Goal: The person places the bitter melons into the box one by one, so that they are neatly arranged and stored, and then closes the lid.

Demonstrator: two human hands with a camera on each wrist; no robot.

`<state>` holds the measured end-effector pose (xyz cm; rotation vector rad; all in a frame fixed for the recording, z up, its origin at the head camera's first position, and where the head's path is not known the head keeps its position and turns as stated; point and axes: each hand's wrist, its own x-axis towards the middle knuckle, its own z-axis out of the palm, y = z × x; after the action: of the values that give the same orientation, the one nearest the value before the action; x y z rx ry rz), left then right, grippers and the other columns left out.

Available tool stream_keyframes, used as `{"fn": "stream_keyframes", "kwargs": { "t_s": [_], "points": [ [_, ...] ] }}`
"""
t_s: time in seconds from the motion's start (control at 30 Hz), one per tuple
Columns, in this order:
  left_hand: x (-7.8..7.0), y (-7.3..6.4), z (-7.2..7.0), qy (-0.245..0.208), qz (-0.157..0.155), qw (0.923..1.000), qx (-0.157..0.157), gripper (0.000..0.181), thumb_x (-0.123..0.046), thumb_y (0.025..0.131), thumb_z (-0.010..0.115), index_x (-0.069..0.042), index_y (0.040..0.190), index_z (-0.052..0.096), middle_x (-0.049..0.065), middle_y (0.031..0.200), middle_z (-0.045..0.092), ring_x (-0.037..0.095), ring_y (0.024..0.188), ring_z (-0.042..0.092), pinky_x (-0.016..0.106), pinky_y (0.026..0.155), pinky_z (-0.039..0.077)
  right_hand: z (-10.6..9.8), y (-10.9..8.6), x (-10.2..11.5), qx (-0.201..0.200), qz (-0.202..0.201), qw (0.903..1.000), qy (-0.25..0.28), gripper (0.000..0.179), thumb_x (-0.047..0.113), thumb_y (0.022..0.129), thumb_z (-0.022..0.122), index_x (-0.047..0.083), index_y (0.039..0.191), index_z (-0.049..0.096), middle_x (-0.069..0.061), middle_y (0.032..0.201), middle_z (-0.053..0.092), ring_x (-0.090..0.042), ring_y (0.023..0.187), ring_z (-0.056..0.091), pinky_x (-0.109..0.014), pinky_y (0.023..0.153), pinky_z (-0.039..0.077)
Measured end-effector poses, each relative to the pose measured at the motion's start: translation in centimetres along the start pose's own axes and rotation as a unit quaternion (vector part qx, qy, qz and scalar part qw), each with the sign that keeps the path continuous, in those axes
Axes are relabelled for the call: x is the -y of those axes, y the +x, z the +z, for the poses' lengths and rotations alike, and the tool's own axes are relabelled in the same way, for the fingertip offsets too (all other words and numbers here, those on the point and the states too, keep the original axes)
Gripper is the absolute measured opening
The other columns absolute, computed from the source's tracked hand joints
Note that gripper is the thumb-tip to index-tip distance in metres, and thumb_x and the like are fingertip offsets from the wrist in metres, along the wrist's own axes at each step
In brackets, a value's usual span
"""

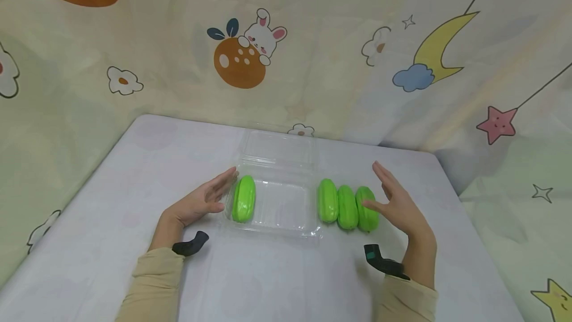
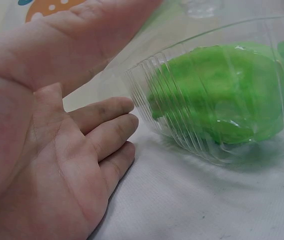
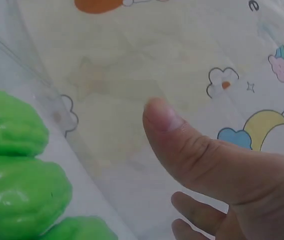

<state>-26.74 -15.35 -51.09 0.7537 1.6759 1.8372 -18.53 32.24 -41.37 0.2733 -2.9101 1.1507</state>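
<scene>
A clear plastic clamshell box (image 1: 281, 202) lies on the table with its lid (image 1: 279, 148) folded back. Inside, along its left wall, is one glossy green ribbed vegetable-like piece (image 1: 244, 199), also visible through the plastic in the left wrist view. My left hand (image 1: 201, 201) holds nothing; its extended fingers (image 2: 114, 130) are right at the box's left wall. To the right of the box, three similar green pieces (image 1: 328, 201) lie side by side. My right hand (image 1: 402, 206) is spread beside them, empty, its thumb (image 3: 182, 145) overlapping the rightmost piece in the head view.
The white-covered table (image 1: 268, 282) has a patterned cloth backdrop (image 1: 321, 63) standing behind it and at the sides. Black straps with camera mounts (image 1: 191, 244) are on both wrists, next to the beige sleeves.
</scene>
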Motion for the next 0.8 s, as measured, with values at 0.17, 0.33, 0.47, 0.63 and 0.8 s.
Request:
{"fn": "stream_keyframes", "kwargs": {
  "t_s": [0.17, 0.33, 0.47, 0.63, 0.8],
  "points": [
    [0.1, 0.0, 0.0, -0.002, -0.003, 1.0000, 0.000, 0.092, -0.003, 0.084, 0.068, -0.027, 0.153, 0.013, -0.005, 0.162, 0.004, 0.019, 0.149, -0.003, 0.006, 0.105, 0.024, -0.6, -1.0, -1.5, 0.023, 0.017, 0.9994, 0.021, 0.096, 0.026, 0.083, 0.074, 0.038, 0.151, 0.008, 0.003, 0.161, 0.003, -0.033, 0.147, 0.011, -0.051, 0.111, 0.020],
    [0.0, -0.1, 0.0, -0.003, 0.001, 1.0000, 0.002, 0.091, -0.003, 0.085, 0.067, -0.026, 0.154, 0.012, -0.004, 0.162, 0.003, 0.020, 0.149, -0.004, 0.007, 0.106, 0.024, -0.5, -1.3, -2.5, 0.054, 0.030, 0.9974, 0.037, 0.099, 0.024, 0.081, 0.076, 0.038, 0.151, 0.008, -0.003, 0.161, 0.006, -0.038, 0.146, 0.013, -0.055, 0.110, 0.020],
    [0.0, 0.0, 0.1, 0.000, 0.001, 1.0000, 0.001, 0.091, -0.002, 0.085, 0.067, -0.026, 0.154, 0.012, -0.003, 0.162, 0.002, 0.020, 0.149, -0.003, 0.006, 0.105, 0.024, -0.1, -1.2, -3.3, 0.070, 0.031, 0.9960, 0.046, 0.100, 0.025, 0.080, 0.076, 0.035, 0.152, 0.008, -0.007, 0.161, 0.005, -0.041, 0.145, 0.012, -0.058, 0.111, 0.019],
    [-0.1, 0.0, 0.1, 0.001, -0.001, 1.0000, 0.000, 0.091, -0.003, 0.085, 0.068, -0.027, 0.154, 0.012, -0.003, 0.162, 0.002, 0.020, 0.149, -0.003, 0.006, 0.105, 0.024, 0.2, -1.2, -4.0, 0.077, 0.036, 0.9948, 0.055, 0.100, 0.024, 0.080, 0.077, 0.030, 0.153, 0.008, -0.007, 0.161, 0.004, -0.041, 0.145, 0.011, -0.058, 0.111, 0.018],
    [-0.1, 0.0, 0.0, 0.002, -0.003, 1.0000, -0.001, 0.092, -0.005, 0.085, 0.068, -0.027, 0.154, 0.012, -0.003, 0.162, 0.003, 0.021, 0.149, -0.003, 0.006, 0.105, 0.024, 0.3, -1.4, -4.6, 0.091, 0.049, 0.9925, 0.065, 0.103, 0.025, 0.080, 0.077, 0.027, 0.153, 0.005, -0.013, 0.161, 0.004, -0.044, 0.144, 0.010, -0.057, 0.111, 0.018]
  ]
}}
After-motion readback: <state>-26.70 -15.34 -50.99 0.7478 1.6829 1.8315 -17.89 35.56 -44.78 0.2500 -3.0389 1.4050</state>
